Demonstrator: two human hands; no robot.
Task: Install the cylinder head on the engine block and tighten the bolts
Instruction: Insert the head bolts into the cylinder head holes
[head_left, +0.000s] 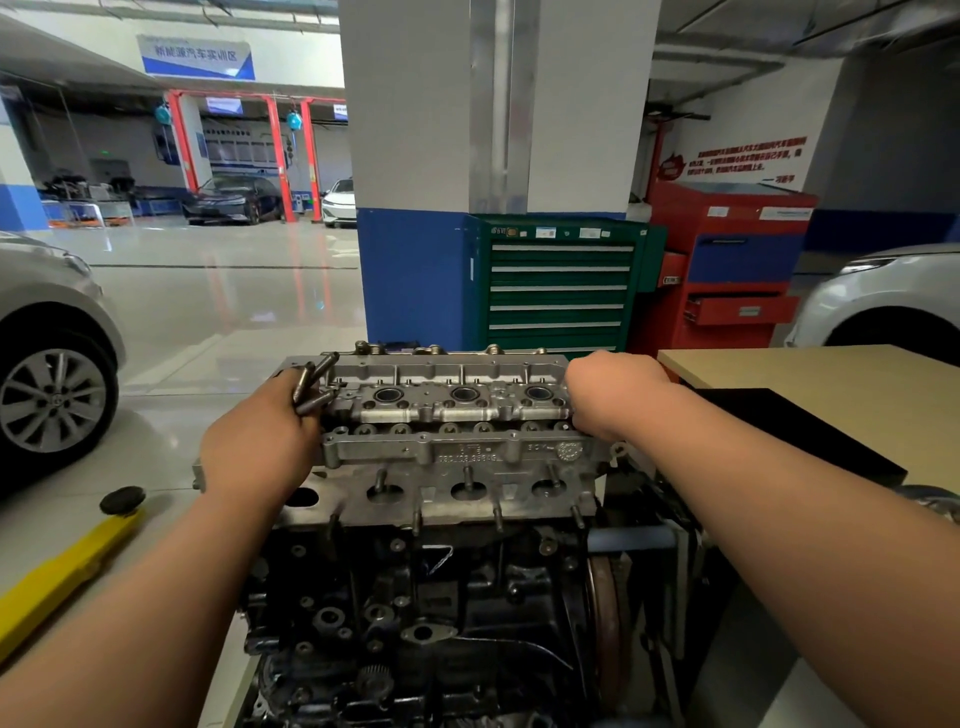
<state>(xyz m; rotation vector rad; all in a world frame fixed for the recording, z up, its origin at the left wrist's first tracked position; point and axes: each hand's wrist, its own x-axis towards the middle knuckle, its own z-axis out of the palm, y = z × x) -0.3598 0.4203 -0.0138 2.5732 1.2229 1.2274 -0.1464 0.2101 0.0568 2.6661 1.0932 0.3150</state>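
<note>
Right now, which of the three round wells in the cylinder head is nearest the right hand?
The rightmost well, beside the right hand; the middle well and left well sit farther off.

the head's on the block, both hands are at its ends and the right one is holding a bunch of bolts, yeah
Not quite: the head view shows the bolts held in the left hand, not the right hand. The rest stands: the cylinder head sits on the engine block with a hand at each end.

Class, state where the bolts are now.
Head view, left side: the bolts are gripped in the left hand, over the left end of the cylinder head.
</note>
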